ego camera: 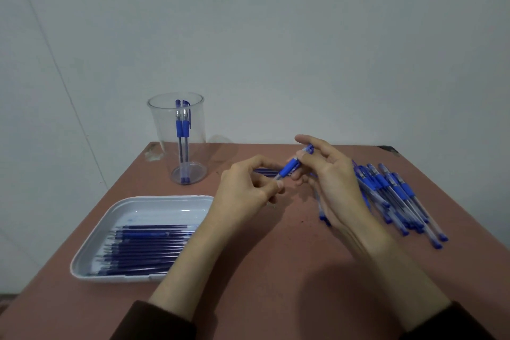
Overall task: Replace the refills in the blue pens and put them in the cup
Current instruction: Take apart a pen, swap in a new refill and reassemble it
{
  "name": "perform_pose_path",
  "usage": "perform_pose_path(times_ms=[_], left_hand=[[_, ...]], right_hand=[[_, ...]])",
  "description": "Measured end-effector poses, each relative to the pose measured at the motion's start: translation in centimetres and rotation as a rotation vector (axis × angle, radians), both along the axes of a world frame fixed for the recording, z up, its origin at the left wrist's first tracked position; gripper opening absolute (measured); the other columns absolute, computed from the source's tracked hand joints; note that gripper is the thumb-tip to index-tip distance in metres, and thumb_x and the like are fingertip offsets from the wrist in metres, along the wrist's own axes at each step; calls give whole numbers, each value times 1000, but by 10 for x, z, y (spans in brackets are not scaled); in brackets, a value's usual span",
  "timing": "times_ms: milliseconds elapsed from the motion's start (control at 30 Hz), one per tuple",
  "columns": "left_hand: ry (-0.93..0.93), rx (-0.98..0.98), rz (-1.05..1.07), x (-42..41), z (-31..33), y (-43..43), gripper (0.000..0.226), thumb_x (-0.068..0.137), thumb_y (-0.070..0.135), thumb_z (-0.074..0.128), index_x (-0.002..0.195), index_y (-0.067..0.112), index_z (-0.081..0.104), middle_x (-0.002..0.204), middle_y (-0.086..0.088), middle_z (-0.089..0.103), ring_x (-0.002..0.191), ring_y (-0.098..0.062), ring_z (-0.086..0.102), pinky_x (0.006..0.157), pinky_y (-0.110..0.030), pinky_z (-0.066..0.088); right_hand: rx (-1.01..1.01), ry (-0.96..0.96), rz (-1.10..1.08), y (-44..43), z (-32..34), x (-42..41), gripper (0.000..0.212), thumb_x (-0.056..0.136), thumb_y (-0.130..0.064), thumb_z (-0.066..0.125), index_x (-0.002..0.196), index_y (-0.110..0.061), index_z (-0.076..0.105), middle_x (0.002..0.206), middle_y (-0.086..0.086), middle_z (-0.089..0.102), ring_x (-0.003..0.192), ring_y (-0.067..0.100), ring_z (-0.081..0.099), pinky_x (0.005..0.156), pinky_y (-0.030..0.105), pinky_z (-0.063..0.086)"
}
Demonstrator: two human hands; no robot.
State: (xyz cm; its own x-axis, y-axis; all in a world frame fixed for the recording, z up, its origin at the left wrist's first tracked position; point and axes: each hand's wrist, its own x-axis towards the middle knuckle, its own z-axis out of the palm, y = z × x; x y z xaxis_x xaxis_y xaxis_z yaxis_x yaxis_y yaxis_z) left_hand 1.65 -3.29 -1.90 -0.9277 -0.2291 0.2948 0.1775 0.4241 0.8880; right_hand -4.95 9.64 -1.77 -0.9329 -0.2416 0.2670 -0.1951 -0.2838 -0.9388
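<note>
Above the middle of the table I hold one blue pen (293, 165) between both hands. My left hand (245, 190) pinches its tip end, and my right hand (328, 174) grips its barrel near the cap. A second pen part hangs down under my right palm. The clear cup (176, 119) stands at the back left with two blue pens upright inside. A white tray (91, 243) at the front left carries several dark blue refills (143, 251). A pile of blue pens (394, 196) lies to the right.
The brown table (276, 270) ends at a pale wall behind. A couple of dark refills (266, 172) lie on the table behind my left hand. The table's right edge runs close past the pen pile.
</note>
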Motion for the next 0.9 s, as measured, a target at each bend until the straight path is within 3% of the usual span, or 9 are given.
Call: perform_pose_path(times_ms=[133, 267, 333, 400, 467, 567, 700, 800, 900], left_hand=[[121, -88, 65, 7, 14, -12, 9, 82, 28, 70, 86, 35, 68, 80, 14, 71, 75, 4, 65, 69, -12, 46], [437, -72, 469, 18, 37, -57, 10, 90, 32, 61, 96, 29, 68, 102, 16, 65, 95, 2, 55, 86, -24, 46], [465, -142, 644, 16, 38, -81, 28, 88, 34, 58, 115, 25, 62, 120, 7, 56, 113, -9, 44, 97, -33, 40], [353, -187, 684, 12, 34, -98, 54, 86, 36, 63, 134, 20, 45, 136, -3, 45, 125, -18, 35, 102, -22, 25], [225, -214, 634, 6, 29, -107, 82, 80, 36, 72, 145, 15, 27, 147, -8, 33, 133, -25, 28, 105, -25, 20], [132, -200, 541, -2, 24, -118, 105, 74, 39, 76, 150, 15, 8, 150, -11, 32, 135, -30, 30, 107, -36, 26], [78, -163, 488, -8, 19, -123, 101, 77, 34, 75, 150, 21, 6, 140, -18, 45, 126, -29, 46, 102, -36, 37], [105, -162, 479, -9, 15, -126, 100, 77, 35, 75, 150, 22, 8, 140, -16, 46, 128, -28, 45, 103, -40, 39], [119, -165, 483, -10, 13, -129, 99, 77, 35, 75, 150, 23, 9, 135, -14, 50, 122, -27, 49, 94, -33, 40]], right_hand=[[-133, 0, -32, -12, 18, 5, 25, 91, 6, 52, 109, -10, 62, 65, 4, 62, 51, 12, 54, 52, 19, 47], [-221, 104, -83, -33, 66, -2, 25, 91, 7, 51, 102, -13, 61, 71, 9, 59, 48, 10, 52, 50, 20, 45], [-195, 224, -130, -53, 90, -7, 25, 91, 6, 51, 103, -15, 59, 75, 9, 57, 50, 9, 53, 51, 20, 45], [-151, 375, -217, -81, 109, -10, 25, 91, 4, 52, 104, -17, 58, 76, 4, 56, 54, 8, 55, 54, 21, 47], [-84, 524, -285, -112, 121, -11, 26, 91, 2, 51, 106, -18, 57, 77, 1, 54, 57, 8, 56, 59, 27, 50], [157, 685, -253, -153, 121, -13, 30, 89, 3, 49, 114, -11, 57, 71, -6, 51, 53, 2, 52, 67, 28, 47], [607, 754, -100, -182, 111, -19, 25, 89, -4, 49, 113, -12, 49, 65, -2, 50, 61, 19, 49, 67, 37, 46], [858, 766, -72, -187, 111, -21, 27, 86, -5, 50, 112, -12, 51, 73, -3, 49, 75, 23, 51, 65, 32, 40], [1084, 742, -90, -188, 111, -20, 30, 83, -5, 53, 112, -12, 53, 92, 2, 55, 85, 24, 51, 68, 30, 33]])
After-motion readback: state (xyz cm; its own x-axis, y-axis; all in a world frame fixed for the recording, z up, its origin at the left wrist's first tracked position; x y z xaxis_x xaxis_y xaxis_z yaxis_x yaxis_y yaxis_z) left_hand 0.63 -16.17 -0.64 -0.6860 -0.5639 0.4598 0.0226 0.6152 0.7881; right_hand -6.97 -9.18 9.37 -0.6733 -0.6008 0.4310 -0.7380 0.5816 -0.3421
